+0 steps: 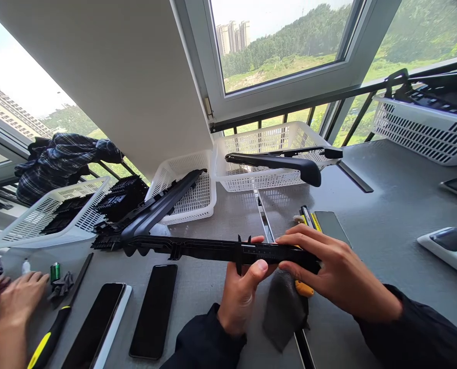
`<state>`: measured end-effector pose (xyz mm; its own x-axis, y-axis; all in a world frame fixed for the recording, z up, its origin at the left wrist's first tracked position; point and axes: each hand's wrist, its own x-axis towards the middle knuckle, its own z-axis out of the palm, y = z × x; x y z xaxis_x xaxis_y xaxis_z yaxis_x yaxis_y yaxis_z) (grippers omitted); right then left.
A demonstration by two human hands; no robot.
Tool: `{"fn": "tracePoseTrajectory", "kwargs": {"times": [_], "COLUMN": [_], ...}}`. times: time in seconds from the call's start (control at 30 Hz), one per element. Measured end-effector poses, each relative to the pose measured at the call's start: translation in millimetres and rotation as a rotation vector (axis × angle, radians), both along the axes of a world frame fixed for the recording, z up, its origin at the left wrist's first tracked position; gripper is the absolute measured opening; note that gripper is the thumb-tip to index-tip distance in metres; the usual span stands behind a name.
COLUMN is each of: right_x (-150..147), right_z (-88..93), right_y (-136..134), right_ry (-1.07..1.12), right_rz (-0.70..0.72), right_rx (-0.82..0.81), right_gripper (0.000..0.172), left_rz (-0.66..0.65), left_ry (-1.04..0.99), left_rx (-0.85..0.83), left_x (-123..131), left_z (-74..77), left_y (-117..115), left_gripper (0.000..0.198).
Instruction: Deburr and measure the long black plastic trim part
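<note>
A long black plastic strip [209, 249] with ribs and small clips lies crosswise in front of me, held above the table. My left hand [242, 294] is closed around its middle from below, thumb pressed on the near side. My right hand [328, 266] grips the right end between thumb and fingers. Under the strip are a dark grey cloth [284, 310] and an orange-yellow object [304, 289], partly covered. Beyond my right hand lie a grey-green flat rectangle [332, 228] and a black-and-yellow tool [311, 218], partly hidden.
White baskets [192, 212] with black parts line the back; one large black part [278, 163] rests across a basket. A black phone [154, 310] and a yellow-handled tool [55, 328] lie left. Another person's hand [21, 297] is at far left. A white device [449, 248] sits right.
</note>
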<state>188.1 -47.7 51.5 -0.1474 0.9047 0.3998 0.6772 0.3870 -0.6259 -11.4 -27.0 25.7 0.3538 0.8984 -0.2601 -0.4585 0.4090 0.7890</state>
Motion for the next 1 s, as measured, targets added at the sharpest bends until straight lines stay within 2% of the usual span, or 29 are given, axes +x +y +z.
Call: {"fn": "tracePoseTrajectory", "kwargs": {"times": [0.27, 0.37, 0.53, 0.83, 0.93, 1.0], "right_x": [1.1, 3.1, 4.3, 5.2, 1.6, 0.4], "right_z": [-2.2, -3.7, -5.1, -5.8, -6.0, -6.6], "right_y": [-1.7, -0.8, -1.9, -2.5, -1.9, -0.6], "right_ry": [0.088, 0.084, 0.095, 0.089, 0.133, 0.175], "right_rz": [0.015, 0.007, -0.024, -0.043, -0.105, -0.206], "right_rx": [0.056, 0.059, 0.077, 0.064, 0.042, 0.011], "right_gripper": [0.03, 0.024, 0.005, 0.01, 0.014, 0.019], "left_rz": [0.007, -0.002, -0.012, -0.008, 0.002, 0.037], "left_ry": [-0.029, -0.034, -0.045, -0.027, 0.001, 0.056], "left_rx": [-0.001, -0.001, 0.012, -0.005, 0.02, 0.052], "left_x": [-1.2, -2.5, -2.7, -1.9, -0.9, -0.7], "left_z": [3.2, 3.5, 3.5, 3.6, 5.4, 6.1], "left_y": [1.8, 2.0, 2.7, 2.7, 3.4, 4.7], "left_gripper": [0.047, 0.047, 0.048, 0.05, 0.051, 0.054]}}
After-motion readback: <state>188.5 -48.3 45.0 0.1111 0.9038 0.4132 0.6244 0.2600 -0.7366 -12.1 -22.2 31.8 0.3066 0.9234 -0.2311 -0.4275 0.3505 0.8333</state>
